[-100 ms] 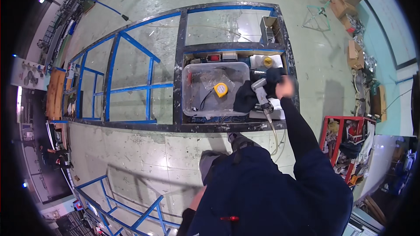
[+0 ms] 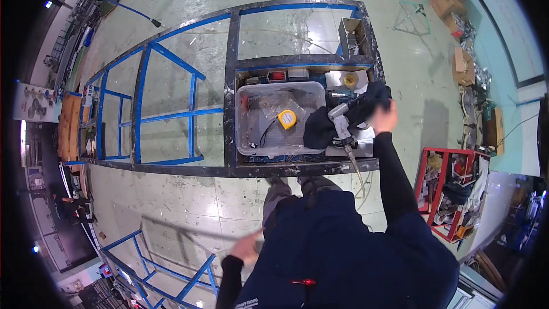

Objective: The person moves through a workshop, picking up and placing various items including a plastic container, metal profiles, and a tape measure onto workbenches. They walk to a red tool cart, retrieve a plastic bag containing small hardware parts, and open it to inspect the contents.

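Observation:
My right hand is closed on a limp piece of black cloth at the right end of the frame's tool bay; its fingers are partly blurred. Left of it, a grey air tool with a hose lies across the bay. Another black cloth bundle lies against the clear plastic bin. Inside the bin is a yellow tape measure with a black strap. My left hand hangs low beside my body, with nothing seen in it and its fingers stretched out.
A black-edged bench frame with blue bars spans the middle. A roll of yellow tape sits behind the air tool. An open metal box stands at the far right corner. A red rack is at right, another blue frame at lower left.
My right hand has moved a little right, and the black cloth has gone with it. My left hand has come into fuller view beside my body.

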A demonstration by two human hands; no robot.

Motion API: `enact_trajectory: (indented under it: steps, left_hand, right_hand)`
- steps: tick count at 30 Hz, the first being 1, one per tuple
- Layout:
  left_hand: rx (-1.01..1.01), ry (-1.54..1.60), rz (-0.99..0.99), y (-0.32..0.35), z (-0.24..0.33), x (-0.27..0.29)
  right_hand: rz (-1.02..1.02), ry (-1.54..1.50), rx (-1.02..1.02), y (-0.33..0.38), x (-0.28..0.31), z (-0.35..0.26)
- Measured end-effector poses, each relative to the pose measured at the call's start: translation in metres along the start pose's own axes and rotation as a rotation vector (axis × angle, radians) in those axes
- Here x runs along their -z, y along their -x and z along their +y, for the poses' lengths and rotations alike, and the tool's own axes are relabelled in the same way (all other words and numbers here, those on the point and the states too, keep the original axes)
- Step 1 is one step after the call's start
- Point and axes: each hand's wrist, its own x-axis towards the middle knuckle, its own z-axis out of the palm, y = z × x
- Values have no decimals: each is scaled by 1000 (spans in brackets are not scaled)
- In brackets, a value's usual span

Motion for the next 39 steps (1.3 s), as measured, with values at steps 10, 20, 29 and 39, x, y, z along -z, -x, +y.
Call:
enact_trajectory:
  steps: [10, 20, 29, 39]
  left_hand:
    - [-388, 633, 47, -235, 174, 133]
    - [191, 1461, 167, -255, 74, 109]
    - [230, 1696, 202, -319, 12, 98]
    - [-7, 1564, 408, -239, 50, 139]
  right_hand:
    - [-734, -176, 220, 183, 9, -132]
    - [-425, 344, -55, 106, 4, -47]
    - [-708, 220, -217, 66, -37, -25]
    - [-395, -316, -171, 7, 118, -49]
